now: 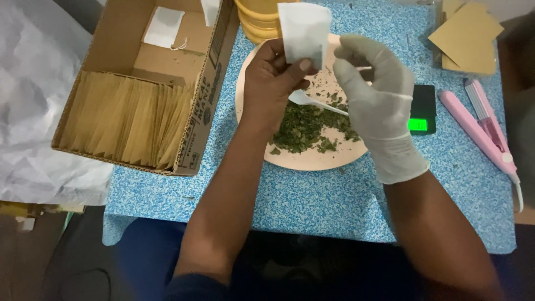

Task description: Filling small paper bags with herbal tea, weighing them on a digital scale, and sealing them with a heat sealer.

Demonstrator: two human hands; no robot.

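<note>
Pinching white sachet (304, 30) in raised left hand (273, 78), apparently

Two hands work above one pale round plate (312, 163): one bare left hand (271, 78) and one right hand in a white glove (374, 92). One white filter-paper sachet (304, 32) is pinched in the left hand. One white plastic spoon (312, 101) lies on the plate, beside one heap of chopped green dried leaves (304, 129). One open cardboard box (203, 106) stands at the table's left edge, holding one packed row of tan envelopes (125, 120), too many to count, and two loose white sachets (163, 27). One small scale with a lit green screen (422, 110), one pink heat sealer (486, 129), one stack of yellow bowls (257, 19) and one pile of brown paper pouches (467, 36) complete the table.
</note>
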